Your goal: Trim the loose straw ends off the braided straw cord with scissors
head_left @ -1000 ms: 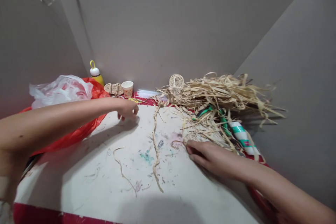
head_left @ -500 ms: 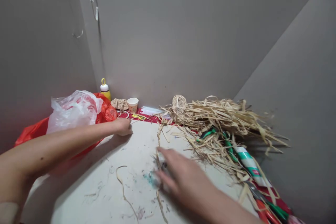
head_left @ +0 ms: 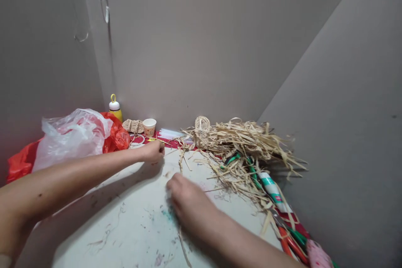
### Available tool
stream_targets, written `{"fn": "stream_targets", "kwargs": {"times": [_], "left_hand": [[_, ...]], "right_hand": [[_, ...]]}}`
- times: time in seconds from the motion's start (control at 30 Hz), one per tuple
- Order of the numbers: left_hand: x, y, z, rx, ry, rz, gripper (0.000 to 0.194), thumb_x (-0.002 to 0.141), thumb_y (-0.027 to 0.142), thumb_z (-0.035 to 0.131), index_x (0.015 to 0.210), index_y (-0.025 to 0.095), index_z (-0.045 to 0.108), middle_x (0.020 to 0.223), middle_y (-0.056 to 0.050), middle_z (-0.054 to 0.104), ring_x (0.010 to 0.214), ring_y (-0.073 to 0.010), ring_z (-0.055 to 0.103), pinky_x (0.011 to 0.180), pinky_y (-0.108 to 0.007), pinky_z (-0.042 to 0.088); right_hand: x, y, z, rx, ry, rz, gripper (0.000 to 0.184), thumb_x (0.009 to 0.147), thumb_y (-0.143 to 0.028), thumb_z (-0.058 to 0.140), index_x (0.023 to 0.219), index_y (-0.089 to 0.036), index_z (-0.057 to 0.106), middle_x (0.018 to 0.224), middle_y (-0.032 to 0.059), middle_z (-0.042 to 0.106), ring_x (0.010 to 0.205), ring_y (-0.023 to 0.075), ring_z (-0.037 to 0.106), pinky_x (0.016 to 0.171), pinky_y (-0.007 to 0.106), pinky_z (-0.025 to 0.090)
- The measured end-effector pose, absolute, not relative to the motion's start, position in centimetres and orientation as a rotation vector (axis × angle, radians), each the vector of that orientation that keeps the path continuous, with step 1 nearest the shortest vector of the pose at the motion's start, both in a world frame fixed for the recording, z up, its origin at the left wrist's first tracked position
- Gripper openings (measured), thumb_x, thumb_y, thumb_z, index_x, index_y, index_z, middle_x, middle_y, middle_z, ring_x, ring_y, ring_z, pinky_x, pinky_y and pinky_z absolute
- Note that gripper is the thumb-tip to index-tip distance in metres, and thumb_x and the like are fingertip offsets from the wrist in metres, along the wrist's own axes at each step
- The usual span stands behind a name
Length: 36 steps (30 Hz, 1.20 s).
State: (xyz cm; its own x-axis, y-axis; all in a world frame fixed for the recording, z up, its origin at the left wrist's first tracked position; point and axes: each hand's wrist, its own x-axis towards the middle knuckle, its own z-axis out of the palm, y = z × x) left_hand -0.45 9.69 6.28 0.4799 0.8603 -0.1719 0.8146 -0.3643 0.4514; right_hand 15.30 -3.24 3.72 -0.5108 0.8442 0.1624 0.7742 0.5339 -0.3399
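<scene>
Taking the right hand [head_left: 185, 194] as the center of the clock: that hand is blurry, low over the desk [head_left: 132, 224], right across the twisted straw cord [head_left: 181, 162]. Cord's upper part pokes out at 12, and a thin straw tail [head_left: 184, 249] shows at 6. Fingers are bent, but honestly can't tell if it's gripping anything. Left hand [head_left: 154, 152] is up at 11, curled into a fist; can't see whether there's straw in it. Messy straw bundle [head_left: 251, 136] between 1 and 2, with a woven oval piece [head_left: 202, 127] at its left end. Paper cup [head_left: 150, 127] around 11, red-handled scissors [head_left: 290, 240] at 4.
</scene>
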Motion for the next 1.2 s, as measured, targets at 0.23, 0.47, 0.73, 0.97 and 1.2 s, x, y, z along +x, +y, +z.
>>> {"fn": "stream_targets", "kwargs": {"times": [0.23,0.47,0.73,0.97,1.2], "left_hand": [[9.9,10.5,8.6,2.368,1.045,0.181,0.017,0.084,0.018,0.056,0.100,0.016,0.063,0.093,-0.004,0.066,0.079,-0.0150,0.063,0.070,-0.027,0.051],[10.9,13.8,7.9,2.424,1.315,0.210,0.034,0.088,0.033,0.054,0.118,0.017,0.054,0.120,-0.010,0.056,0.101,-0.0214,0.058,0.084,-0.042,0.050],[8.2,13.6,4.1,2.259,1.526,0.111,0.033,0.088,0.034,0.055,0.115,0.016,0.056,0.117,-0.009,0.057,0.100,-0.0214,0.058,0.084,-0.042,0.050],[6.4,14.0,5.7,2.099,1.351,0.280,0.019,0.085,0.029,0.057,0.085,0.011,0.062,0.078,-0.004,0.064,0.068,-0.0142,0.061,0.062,-0.028,0.051],[1.5,12.0,10.8,2.021,1.127,0.609,0.014,0.074,0.022,0.051,0.061,0.017,0.050,0.045,0.005,0.050,0.040,-0.0089,0.048,0.043,-0.019,0.038]], "right_hand": [[28.1,1.2,6.2,-2.107,-2.110,-0.358,0.019,0.078,-0.010,0.046,0.083,-0.010,0.064,0.084,0.0180,0.060,0.083,0.0257,0.056,0.073,0.037,0.040],[22.7,2.2,2.6,-1.766,-2.310,-0.299,0.039,0.093,-0.028,0.035,0.127,-0.017,0.051,0.137,0.0099,0.046,0.124,0.0193,0.040,0.104,0.032,0.028],[23.0,6.4,-0.3,-1.753,-2.389,-0.150,0.038,0.094,-0.030,0.034,0.122,-0.017,0.056,0.129,0.0135,0.055,0.120,0.0240,0.047,0.098,0.042,0.033],[27.4,4.3,2.1,-1.790,-2.284,-0.152,0.028,0.087,-0.026,0.046,0.100,-0.017,0.069,0.119,0.0150,0.061,0.107,0.0252,0.056,0.093,0.039,0.039],[24.0,5.4,4.9,-1.534,-2.019,-0.188,0.041,0.090,-0.029,0.039,0.126,-0.018,0.055,0.131,0.0118,0.053,0.117,0.0209,0.050,0.099,0.036,0.038]]}}
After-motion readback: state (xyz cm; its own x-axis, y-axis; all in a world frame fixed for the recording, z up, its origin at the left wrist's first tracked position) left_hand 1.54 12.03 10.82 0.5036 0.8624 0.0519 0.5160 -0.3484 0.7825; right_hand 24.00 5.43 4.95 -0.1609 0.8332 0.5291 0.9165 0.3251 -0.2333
